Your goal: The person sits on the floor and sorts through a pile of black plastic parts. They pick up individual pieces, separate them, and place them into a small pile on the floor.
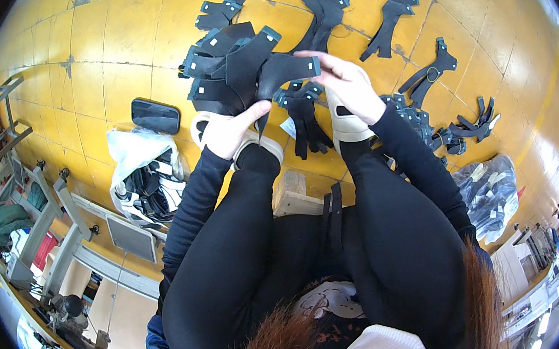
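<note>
In front of my shins is a fanned bundle of black fabric pieces (234,70), with dark teal end tabs bearing small white labels. My left hand (237,128) grips its near edge, thumb in sight and the other fingers hidden beneath. At the bundle's right, my right hand (345,86) has its fingers closed at the tabbed end of one black fabric piece (285,70); the exact fingertip contact is partly hidden. Below this piece, more black strap-like pieces (308,120) lie on the floor between my feet.
Similar black pieces lie in groups on the yellow floor (122,34), ahead and to the right. A dark phone (155,116) and a filled plastic bag (147,175) are at left. Another clear bag (490,197) sits at right. Metal frames (59,218) stand along the left side.
</note>
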`<state>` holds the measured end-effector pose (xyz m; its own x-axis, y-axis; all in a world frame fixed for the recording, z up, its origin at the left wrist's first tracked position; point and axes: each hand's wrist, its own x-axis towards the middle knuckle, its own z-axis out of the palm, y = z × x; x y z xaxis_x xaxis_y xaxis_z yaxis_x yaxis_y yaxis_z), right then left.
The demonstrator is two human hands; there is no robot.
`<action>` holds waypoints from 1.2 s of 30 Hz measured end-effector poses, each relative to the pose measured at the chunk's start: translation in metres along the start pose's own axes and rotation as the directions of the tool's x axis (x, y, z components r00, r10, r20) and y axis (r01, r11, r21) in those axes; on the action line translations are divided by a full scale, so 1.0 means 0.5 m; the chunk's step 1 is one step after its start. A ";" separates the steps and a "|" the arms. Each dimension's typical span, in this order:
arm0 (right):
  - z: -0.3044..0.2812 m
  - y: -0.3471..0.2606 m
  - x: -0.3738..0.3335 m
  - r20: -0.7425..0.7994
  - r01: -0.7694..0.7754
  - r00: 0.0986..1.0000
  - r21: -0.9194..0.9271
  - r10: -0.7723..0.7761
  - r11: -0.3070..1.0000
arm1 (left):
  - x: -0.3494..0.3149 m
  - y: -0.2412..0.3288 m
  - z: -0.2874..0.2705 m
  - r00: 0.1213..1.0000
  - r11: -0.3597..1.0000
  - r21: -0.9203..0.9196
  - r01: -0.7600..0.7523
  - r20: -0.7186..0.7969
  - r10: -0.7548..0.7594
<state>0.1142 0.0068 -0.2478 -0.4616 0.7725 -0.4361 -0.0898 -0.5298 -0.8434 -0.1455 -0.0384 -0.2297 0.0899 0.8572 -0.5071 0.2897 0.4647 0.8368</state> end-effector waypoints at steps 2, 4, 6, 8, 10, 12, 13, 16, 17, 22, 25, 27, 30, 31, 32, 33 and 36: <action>0.000 -0.031 -0.005 -0.041 0.031 0.999 0.250 -0.022 0.968 | -0.001 0.042 0.013 1.000 0.995 -0.092 0.027 0.005 -0.026; 0.000 -0.056 -0.015 0.001 -0.020 1.000 0.428 0.021 0.903 | -0.006 0.051 0.015 0.998 0.995 -0.077 0.065 -0.007 -0.066; 0.003 -0.074 -0.018 0.012 -0.005 1.000 0.446 -0.001 0.895 | -0.007 0.037 0.010 0.998 0.994 -0.092 0.057 0.002 -0.057; 0.012 -0.093 -0.026 -0.003 0.028 1.000 0.441 -0.029 0.897 | -0.007 0.041 0.007 0.998 0.983 -0.171 0.067 0.034 -0.062; 0.012 -0.108 -0.034 -0.006 0.049 0.999 0.416 -0.051 0.908 | -0.003 0.037 0.006 0.996 0.976 -0.205 0.072 0.063 -0.060; 0.003 -0.116 -0.046 0.001 0.059 0.998 0.368 -0.064 0.928 | 0.003 0.024 0.005 0.994 0.978 -0.196 0.071 0.094 -0.053; 0.002 -0.117 -0.045 0.007 0.054 0.998 0.369 -0.061 0.928 | -0.001 0.033 0.004 0.996 0.982 -0.179 0.055 0.084 -0.040; 0.000 -0.114 -0.044 0.017 0.069 0.997 0.305 -0.077 0.950 | -0.008 0.054 0.004 0.998 0.993 -0.118 0.012 0.065 -0.004; 0.000 -0.112 -0.044 0.020 0.092 0.995 0.238 -0.100 0.967 | -0.007 0.053 0.004 0.998 0.996 -0.090 0.002 0.063 0.003; 0.020 -0.129 -0.044 -0.066 0.023 0.998 0.011 -0.023 1.000 | -0.010 0.042 -0.001 0.993 0.999 -0.007 -0.042 0.108 0.043; 0.014 -0.130 -0.040 -0.072 0.013 0.997 -0.055 -0.017 0.998 | -0.009 0.065 0.009 0.995 0.998 -0.061 -0.005 0.098 0.011; 0.008 -0.118 -0.037 -0.048 0.068 0.996 -0.039 -0.070 0.997 | -0.005 0.062 0.016 0.990 0.997 -0.036 -0.072 0.121 0.076; 0.013 -0.113 -0.029 -0.037 0.042 0.998 -0.101 -0.046 0.994 | -0.014 0.085 0.017 0.980 0.985 -0.159 -0.066 0.175 0.094; 0.010 -0.114 -0.028 -0.015 0.012 1.000 -0.162 -0.015 0.987 | -0.015 0.090 0.014 0.975 0.991 -0.111 -0.074 0.200 0.095; 0.004 -0.116 -0.027 0.006 -0.016 1.000 -0.224 0.018 0.974 | -0.015 0.095 0.010 0.970 0.995 -0.063 -0.083 0.225 0.095; 0.001 -0.119 -0.026 0.026 -0.042 0.998 -0.286 0.052 0.957 | -0.015 0.098 0.007 0.964 0.996 -0.014 -0.092 0.248 0.093; -0.008 -0.124 -0.036 0.005 -0.126 0.990 -0.380 0.138 0.916 | -0.001 0.072 0.020 0.953 0.992 -0.097 -0.083 0.282 0.107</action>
<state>0.1316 0.0273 -0.1889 -0.4742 0.6901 -0.5467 0.3115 -0.4494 -0.8373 -0.1256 -0.0245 -0.2013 0.3854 0.8046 -0.4518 0.1870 0.4113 0.8921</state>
